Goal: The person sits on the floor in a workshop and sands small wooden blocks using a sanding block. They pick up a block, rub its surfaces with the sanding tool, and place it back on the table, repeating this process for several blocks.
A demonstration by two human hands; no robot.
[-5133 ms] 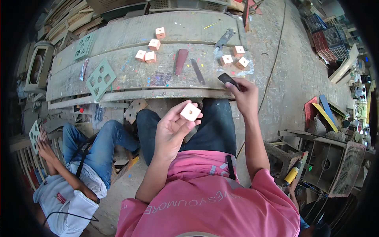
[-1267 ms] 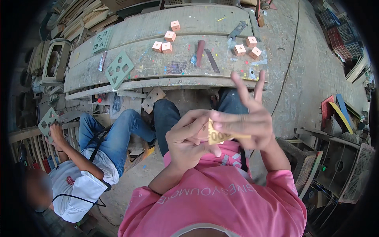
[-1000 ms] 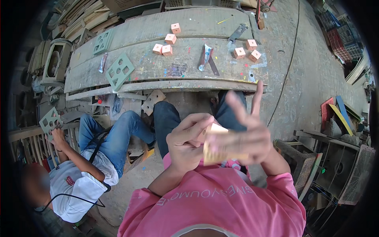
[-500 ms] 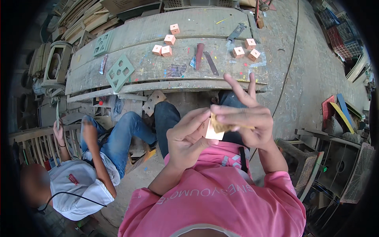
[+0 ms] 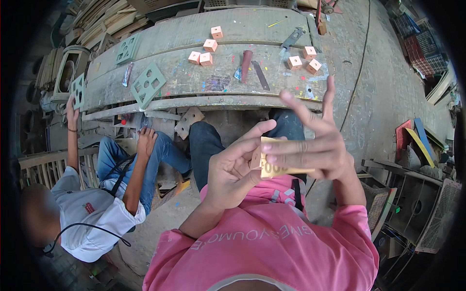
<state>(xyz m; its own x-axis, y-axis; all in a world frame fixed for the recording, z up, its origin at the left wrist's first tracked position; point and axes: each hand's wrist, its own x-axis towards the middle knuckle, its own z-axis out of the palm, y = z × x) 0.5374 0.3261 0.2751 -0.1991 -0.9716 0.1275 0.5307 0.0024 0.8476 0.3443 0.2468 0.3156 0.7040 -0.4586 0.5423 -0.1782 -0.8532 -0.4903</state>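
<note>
My left hand [image 5: 227, 170] grips a small pinkish wooden cube [image 5: 255, 158] above my lap, thumb and fingers around its sides. A folded yellow piece of sandpaper [image 5: 274, 170], its printed back showing, is pinched in my right hand [image 5: 315, 148] and pressed against the cube's right face. Two fingers of that hand stick up and apart. The sandpaper hides most of the cube. On the workbench [image 5: 184, 87] ahead, several similar cubes with holes [image 5: 210, 45] sit left of centre, and three more cubes [image 5: 309, 53] stand at the right.
The bench also holds green cut-out panels [image 5: 148, 85], a rolled reddish-brown sheet [image 5: 246, 63], a dark flat strip [image 5: 260, 76] and a metal tool [image 5: 293, 38]. At my left a seated co-worker [image 5: 97, 213] holds another green panel [image 5: 77, 92]. Wooden frames [image 5: 412, 203] stand at right.
My right hand has shifted slightly right, and the sandpaper now lies flatter across the cube, its printed side visible. The co-worker's arm has reached forward with the green panel toward the bench.
</note>
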